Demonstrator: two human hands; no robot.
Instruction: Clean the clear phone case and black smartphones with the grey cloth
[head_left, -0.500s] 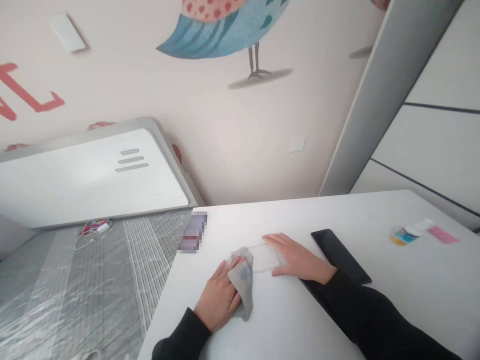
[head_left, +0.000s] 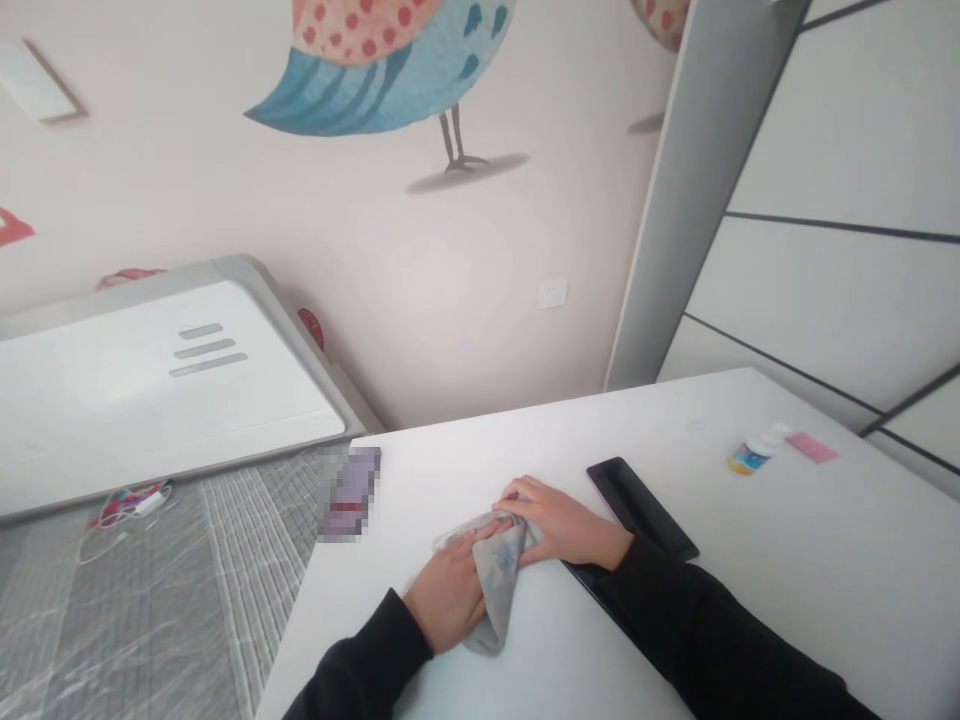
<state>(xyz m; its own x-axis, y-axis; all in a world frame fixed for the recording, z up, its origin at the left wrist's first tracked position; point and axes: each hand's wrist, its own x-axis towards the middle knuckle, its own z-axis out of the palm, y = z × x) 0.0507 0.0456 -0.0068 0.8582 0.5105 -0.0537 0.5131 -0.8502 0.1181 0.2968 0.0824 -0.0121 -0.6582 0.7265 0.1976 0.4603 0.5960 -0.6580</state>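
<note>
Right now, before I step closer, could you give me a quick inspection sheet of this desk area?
Surface: white desk, seen from above.
Job's things: grey cloth, bunched, with a bluish mark.
Clutter: black tablet or phone, small bottle, pink card, blurred object near the desk edge.
Hands: left hand and right hand both on the cloth.
Cables: white cable off the desk, on grey bedding.
Surroundings: wall painted with a bird, white wall plate.
</note>
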